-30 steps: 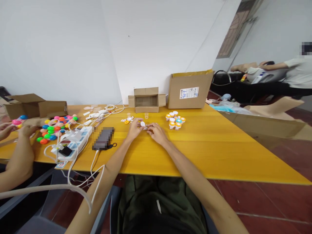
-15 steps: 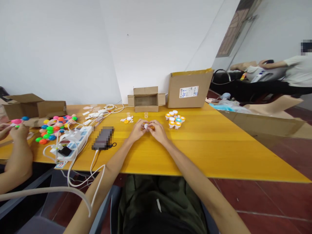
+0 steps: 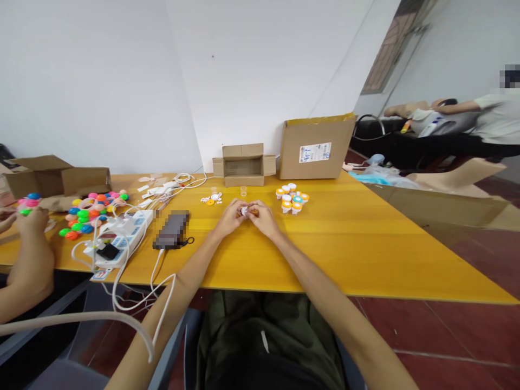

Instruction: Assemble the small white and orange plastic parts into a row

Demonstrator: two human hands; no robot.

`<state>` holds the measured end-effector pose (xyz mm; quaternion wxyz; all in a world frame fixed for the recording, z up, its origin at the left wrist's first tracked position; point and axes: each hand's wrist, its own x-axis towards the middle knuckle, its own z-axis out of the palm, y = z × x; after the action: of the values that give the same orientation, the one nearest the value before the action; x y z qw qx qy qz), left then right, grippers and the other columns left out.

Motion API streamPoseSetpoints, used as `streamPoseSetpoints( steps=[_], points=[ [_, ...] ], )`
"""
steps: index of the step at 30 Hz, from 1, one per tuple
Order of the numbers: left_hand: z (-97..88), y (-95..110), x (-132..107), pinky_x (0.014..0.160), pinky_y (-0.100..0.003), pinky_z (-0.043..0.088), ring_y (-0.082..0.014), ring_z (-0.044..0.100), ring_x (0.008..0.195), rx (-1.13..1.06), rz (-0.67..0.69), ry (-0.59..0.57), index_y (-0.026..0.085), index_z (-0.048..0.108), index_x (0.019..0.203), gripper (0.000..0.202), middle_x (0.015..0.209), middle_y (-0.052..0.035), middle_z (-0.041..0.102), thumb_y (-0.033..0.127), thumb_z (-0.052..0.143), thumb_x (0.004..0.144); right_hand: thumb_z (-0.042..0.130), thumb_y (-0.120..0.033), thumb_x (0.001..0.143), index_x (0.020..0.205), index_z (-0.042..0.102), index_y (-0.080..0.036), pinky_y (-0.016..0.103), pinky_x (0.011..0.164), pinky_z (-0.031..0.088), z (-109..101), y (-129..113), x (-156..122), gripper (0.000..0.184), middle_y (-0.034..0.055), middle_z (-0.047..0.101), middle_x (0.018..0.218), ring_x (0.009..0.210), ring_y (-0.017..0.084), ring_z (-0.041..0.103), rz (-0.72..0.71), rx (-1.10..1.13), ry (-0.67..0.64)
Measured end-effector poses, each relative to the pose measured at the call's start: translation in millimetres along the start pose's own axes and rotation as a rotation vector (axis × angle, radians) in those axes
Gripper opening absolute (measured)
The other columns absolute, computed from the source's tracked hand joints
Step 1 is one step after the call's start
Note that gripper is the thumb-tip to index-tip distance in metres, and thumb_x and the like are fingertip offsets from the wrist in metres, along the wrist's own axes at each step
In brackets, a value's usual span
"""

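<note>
My left hand (image 3: 229, 219) and my right hand (image 3: 264, 220) meet over the table, fingers closed and fingertips pinched around a small white plastic part (image 3: 244, 210). Something orange (image 3: 255, 213) shows at the right fingertips; its shape is mostly hidden. Just beyond the hands stands a small clear plastic cup (image 3: 244, 191). Loose small white parts (image 3: 219, 198) and an orange ring (image 3: 210, 202) lie to the left of it. On the right is a cluster of small clear pieces with white, orange and blue round tops (image 3: 286, 205).
An open cardboard box (image 3: 244, 180) and a larger closed carton (image 3: 312, 157) stand against the wall. To the left are a phone (image 3: 173, 230), a power strip (image 3: 140, 230) with white cables, and colourful balls (image 3: 83, 214). A co-worker's hand (image 3: 32, 219) works at far left.
The white part between my fingertips has turned a little; both hands stay in nearly the same place. At far left the co-worker's hands have shifted with the coloured balls.
</note>
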<state>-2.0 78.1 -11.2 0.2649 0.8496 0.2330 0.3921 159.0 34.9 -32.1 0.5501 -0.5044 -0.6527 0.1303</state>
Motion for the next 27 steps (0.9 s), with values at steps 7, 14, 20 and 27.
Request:
streamPoseSetpoints(
  steps=[7, 14, 20, 27],
  points=[
    [0.4, -2, 0, 0.072, -0.026, 0.055, -0.013, 0.064, 0.08, 0.001, 0.011, 0.008, 0.022, 0.067, 0.113, 0.031, 0.109, -0.0045, 0.065, 0.013, 0.069, 0.084, 0.07, -0.015, 0.074, 0.07, 0.068, -0.025, 0.036, 0.089, 0.056, 2, 5, 1, 0.011, 0.0019, 0.07, 0.098, 0.095, 0.02, 0.069, 0.015, 0.02, 0.017],
    [-0.1, -7, 2, 0.069, -0.026, 0.056, -0.0122, 0.063, 0.076, 0.003, -0.004, 0.03, 0.022, 0.067, 0.11, 0.03, 0.108, -0.0039, 0.065, 0.013, 0.072, 0.082, 0.068, -0.016, 0.075, 0.07, 0.069, -0.025, 0.034, 0.085, 0.058, 0, 6, 1, 0.011, 0.0026, 0.071, 0.098, 0.094, 0.02, 0.069, 0.012, 0.037, 0.018],
    [-2.7, -8, 2, 0.067, -0.025, 0.056, -0.0125, 0.065, 0.077, -0.01, -0.026, 0.058, 0.021, 0.066, 0.109, 0.031, 0.108, -0.0041, 0.064, 0.012, 0.071, 0.08, 0.069, -0.017, 0.075, 0.069, 0.069, -0.025, 0.038, 0.087, 0.057, -2, 5, 1, 0.011, 0.0037, 0.069, 0.099, 0.095, 0.021, 0.068, 0.04, 0.013, 0.019],
    [-4.8, -9, 3, 0.066, -0.023, 0.055, -0.0122, 0.066, 0.078, -0.042, -0.056, 0.089, 0.02, 0.066, 0.105, 0.027, 0.108, -0.0039, 0.065, 0.012, 0.07, 0.079, 0.07, -0.01, 0.072, 0.061, 0.065, -0.026, 0.048, 0.096, 0.053, -10, 16, -2, 0.019, 0.0063, 0.067, 0.1, 0.101, 0.026, 0.062, 0.024, -0.157, 0.012]
  ],
)
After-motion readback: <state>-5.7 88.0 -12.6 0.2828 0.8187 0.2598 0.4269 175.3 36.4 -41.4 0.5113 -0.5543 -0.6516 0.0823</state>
